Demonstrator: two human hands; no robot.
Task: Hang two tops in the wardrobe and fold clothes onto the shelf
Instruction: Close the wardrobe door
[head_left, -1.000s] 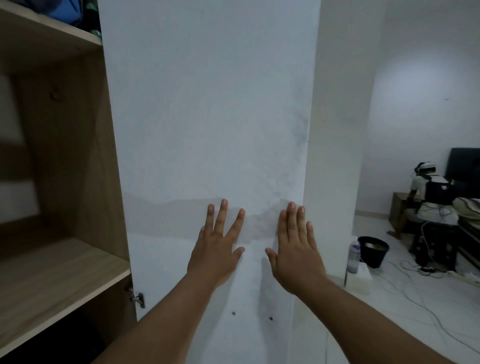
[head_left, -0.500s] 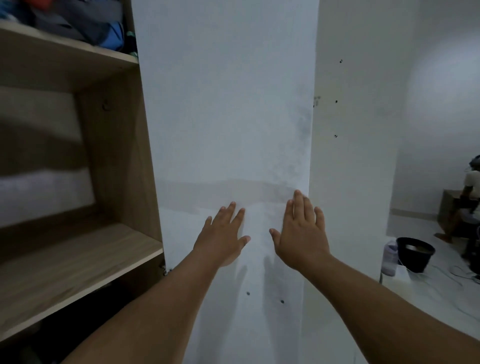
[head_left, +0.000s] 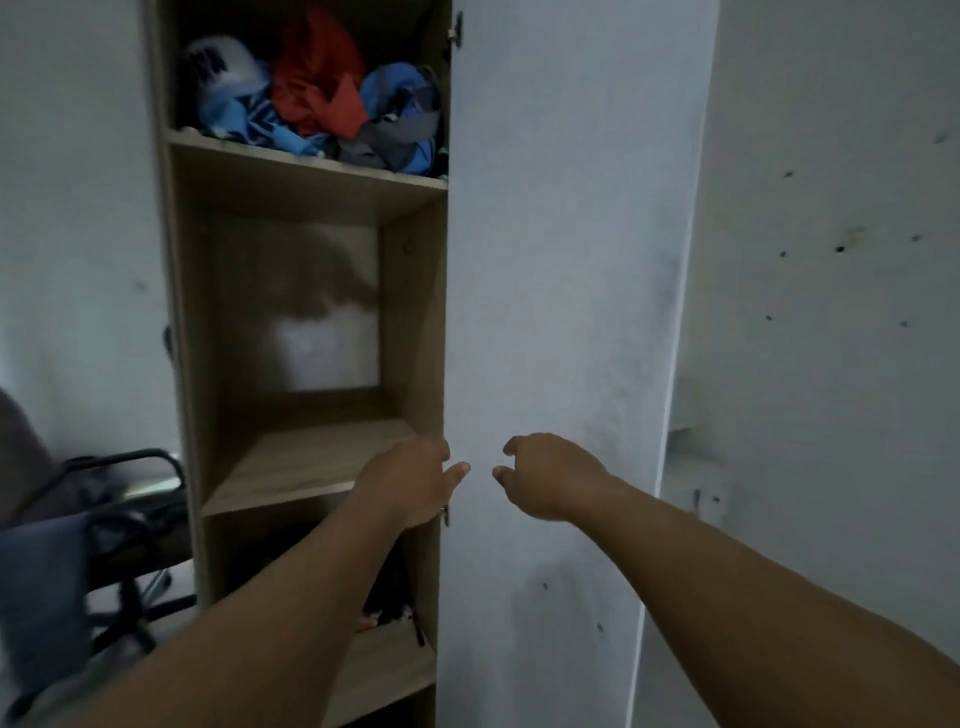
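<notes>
A tall wooden wardrobe (head_left: 176, 322) stands open, its white door (head_left: 561, 260) swung to the right. The top shelf holds a rumpled heap of blue, red and grey clothes (head_left: 317, 104). The middle shelf (head_left: 291, 467) is bare wood. Dark items lie on the lowest shelf (head_left: 389, 597). My left hand (head_left: 410, 483) hovers at the door's hinge edge, fingers loosely curled, holding nothing. My right hand (head_left: 545, 475) hangs in front of the door with fingers loosely curled, also holding nothing.
A black office chair (head_left: 119, 519) with grey cloth draped over it stands at the lower left. A white wall (head_left: 831, 312) with small dark marks runs along the right of the door.
The view has swung left and down, bringing the wardrobe shelves into sight. Both hands have come off the door face and their flat fingers have curled loosely.
</notes>
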